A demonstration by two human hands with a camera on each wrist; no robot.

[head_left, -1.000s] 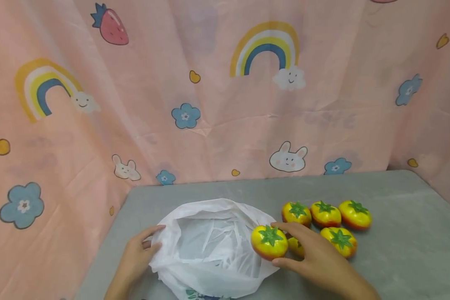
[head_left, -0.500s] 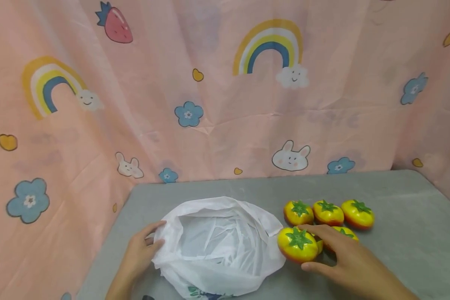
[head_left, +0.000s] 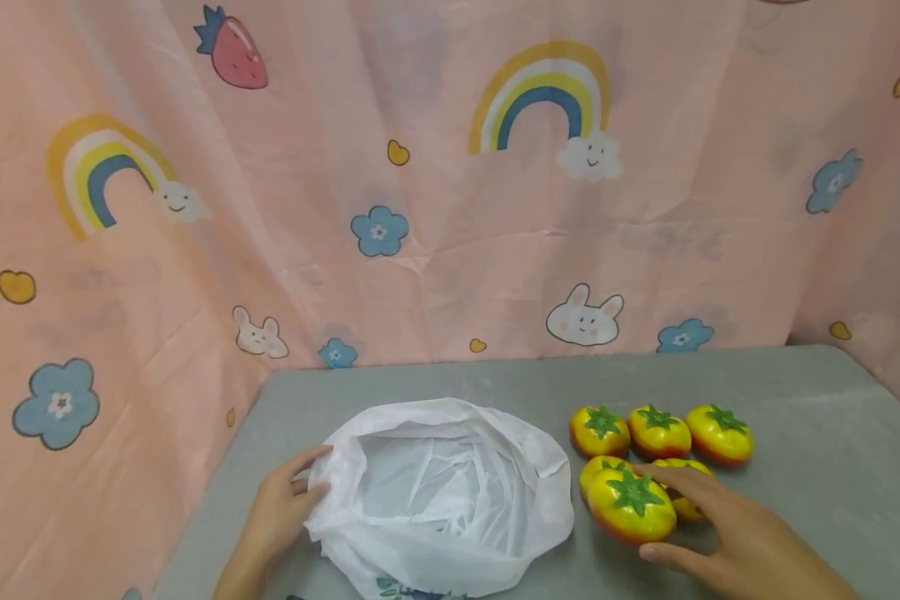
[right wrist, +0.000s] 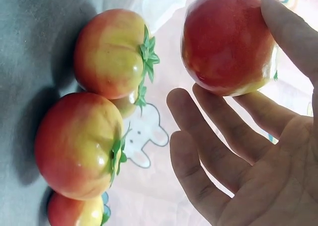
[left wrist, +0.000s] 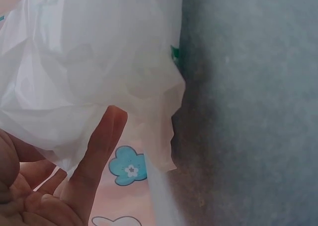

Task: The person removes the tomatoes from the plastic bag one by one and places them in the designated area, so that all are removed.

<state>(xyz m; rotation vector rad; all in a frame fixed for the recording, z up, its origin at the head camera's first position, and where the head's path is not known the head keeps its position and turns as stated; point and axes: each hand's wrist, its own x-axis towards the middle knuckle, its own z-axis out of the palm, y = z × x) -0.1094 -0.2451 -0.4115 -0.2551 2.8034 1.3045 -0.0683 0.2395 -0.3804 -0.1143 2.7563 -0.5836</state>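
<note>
My left hand (head_left: pixel 283 502) holds the left side of a white plastic bag (head_left: pixel 521 567), with thumb and fingers at its edge. The bag's mouth gapes upward. In the left wrist view, a straight finger (left wrist: pixel 102 141) lies against the bag (left wrist: pixel 94 52). My right hand (head_left: pixel 742 533) holds a yellow-and-red tomato (head_left: pixel 622 510) with a green star-shaped top, thumb on one side and fingers on the other. The right wrist view shows this tomato's red underside (right wrist: pixel 226 42) between thumb and fingertips. Its contact with the table is hidden.
Several similar tomatoes stand close behind the held one, among them a back-row tomato (head_left: pixel 663 437) and a front one (head_left: pixel 594 471) partly covered. A grey table (head_left: pixel 825 467) bears everything. A pink patterned curtain (head_left: pixel 450 308) hangs along the back and left.
My right hand has carried the tomato rightward and lower, from the bag's right rim to the other tomatoes. The left hand has stayed at the bag. The head view has shifted slightly.
</note>
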